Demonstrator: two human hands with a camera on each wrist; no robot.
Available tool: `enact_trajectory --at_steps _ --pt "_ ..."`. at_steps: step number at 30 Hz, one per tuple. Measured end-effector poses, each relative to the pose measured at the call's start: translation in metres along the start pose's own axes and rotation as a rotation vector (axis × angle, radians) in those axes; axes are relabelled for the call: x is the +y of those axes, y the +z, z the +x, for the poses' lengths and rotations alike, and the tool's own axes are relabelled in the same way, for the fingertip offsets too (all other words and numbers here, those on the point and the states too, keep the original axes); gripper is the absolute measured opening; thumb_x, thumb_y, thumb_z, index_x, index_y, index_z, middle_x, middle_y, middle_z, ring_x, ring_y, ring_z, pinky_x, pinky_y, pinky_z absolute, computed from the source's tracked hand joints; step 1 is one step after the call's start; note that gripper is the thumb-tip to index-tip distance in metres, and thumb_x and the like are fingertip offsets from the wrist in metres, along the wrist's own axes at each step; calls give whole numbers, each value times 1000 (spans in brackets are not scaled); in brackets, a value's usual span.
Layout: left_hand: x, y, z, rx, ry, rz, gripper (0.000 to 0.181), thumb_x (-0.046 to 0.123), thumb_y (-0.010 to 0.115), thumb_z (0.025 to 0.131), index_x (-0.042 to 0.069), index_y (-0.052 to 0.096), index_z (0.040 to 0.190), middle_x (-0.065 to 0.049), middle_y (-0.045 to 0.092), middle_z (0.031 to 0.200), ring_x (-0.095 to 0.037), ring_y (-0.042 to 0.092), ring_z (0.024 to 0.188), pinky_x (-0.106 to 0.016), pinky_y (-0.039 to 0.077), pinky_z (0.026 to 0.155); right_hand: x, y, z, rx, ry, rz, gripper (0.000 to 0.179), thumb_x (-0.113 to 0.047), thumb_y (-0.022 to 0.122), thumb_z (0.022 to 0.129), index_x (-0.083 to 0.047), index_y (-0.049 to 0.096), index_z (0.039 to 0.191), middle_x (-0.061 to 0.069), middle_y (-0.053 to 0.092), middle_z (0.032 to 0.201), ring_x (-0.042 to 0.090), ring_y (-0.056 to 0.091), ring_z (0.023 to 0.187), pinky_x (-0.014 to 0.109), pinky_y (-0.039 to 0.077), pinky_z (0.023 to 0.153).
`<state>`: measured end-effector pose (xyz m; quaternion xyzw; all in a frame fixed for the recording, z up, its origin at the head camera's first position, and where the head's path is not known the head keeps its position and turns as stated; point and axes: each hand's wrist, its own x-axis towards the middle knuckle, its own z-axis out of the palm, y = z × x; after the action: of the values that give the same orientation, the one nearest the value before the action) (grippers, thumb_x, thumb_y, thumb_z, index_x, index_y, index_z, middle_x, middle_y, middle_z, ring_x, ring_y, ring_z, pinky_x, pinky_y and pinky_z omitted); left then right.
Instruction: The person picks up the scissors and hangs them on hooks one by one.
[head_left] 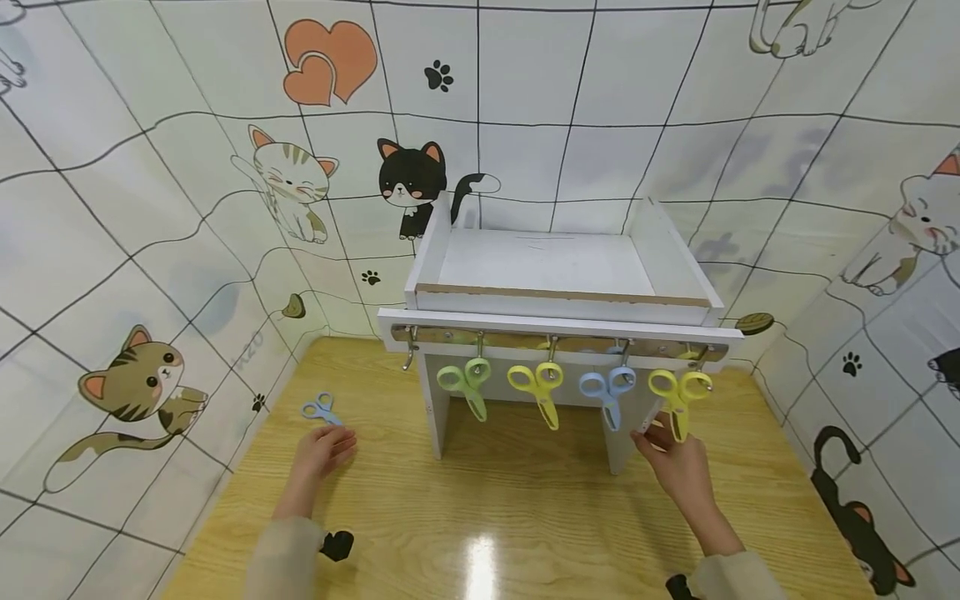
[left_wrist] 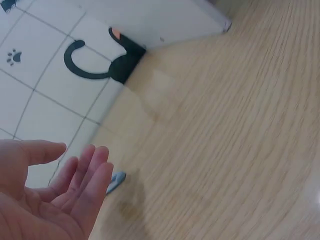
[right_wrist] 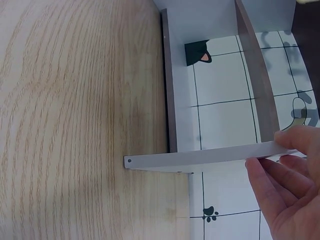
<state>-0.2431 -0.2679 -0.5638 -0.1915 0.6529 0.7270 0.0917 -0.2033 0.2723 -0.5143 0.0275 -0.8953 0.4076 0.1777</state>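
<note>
A white shelf (head_left: 555, 317) stands on the wooden table, with scissors hanging from hooks along its front rail. My right hand (head_left: 678, 467) pinches the front edge of its right side panel (right_wrist: 200, 157), thumb on one face and fingertips on the other. Just above that hand hang yellow scissors (head_left: 679, 398); blue scissors (head_left: 609, 393) hang to their left. Further left are another yellow pair (head_left: 538, 387) and a green pair (head_left: 468, 383). My left hand (head_left: 321, 454) holds nothing, its fingers relaxed, beside light blue scissors (head_left: 320, 407) on the table, partly hidden behind it in the left wrist view.
The wooden table (head_left: 517, 517) fills the corner between cat-patterned walls (head_left: 540, 167). A bare hook (head_left: 409, 348) hangs at the rail's left end. The shelf's top is a shallow tray with raised sides (head_left: 675, 250).
</note>
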Motion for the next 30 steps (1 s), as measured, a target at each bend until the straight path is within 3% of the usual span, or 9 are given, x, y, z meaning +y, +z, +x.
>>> enact_trajectory --at_steps 5,11,15,18,24,30 --pt "-3 -14 10 93 -7 168 46 16 52 103 -19 48 132 0 74 80 -5 71 71 -21 61 70 0 0 1 0 11 -21 29 -8 72 91 0 65 117 24 74 103 19 75 91 17 59 70" --pt "-7 -18 19 163 9 457 41 28 58 100 -10 70 98 -2 72 68 -8 68 59 -24 59 59 0 1 1 -6 10 4 30 -7 71 92 2 64 119 25 74 105 25 75 93 32 63 74" --pt "-7 -16 27 200 87 731 47 36 58 99 1 73 70 -3 69 61 -12 63 53 -28 55 58 1 1 1 -8 11 13 31 -8 71 92 1 63 120 25 73 106 19 75 93 31 63 75" --pt "-3 -10 30 240 76 859 52 38 58 97 6 71 58 -3 66 55 -13 57 49 -27 47 53 1 2 1 -4 9 4 30 -8 71 91 1 64 119 25 74 105 22 75 93 27 62 73" --pt "2 -3 31 264 -25 932 50 34 58 97 6 70 58 -3 63 52 -14 53 46 -26 40 44 1 2 0 -10 27 9 30 -6 69 92 2 62 120 27 72 109 41 72 97 22 61 72" --pt "2 -1 31 281 -57 944 48 33 59 95 8 63 55 -1 57 49 -16 50 48 -26 38 45 0 1 1 -8 29 -12 28 -6 70 92 1 63 119 25 73 106 38 74 95 10 52 70"
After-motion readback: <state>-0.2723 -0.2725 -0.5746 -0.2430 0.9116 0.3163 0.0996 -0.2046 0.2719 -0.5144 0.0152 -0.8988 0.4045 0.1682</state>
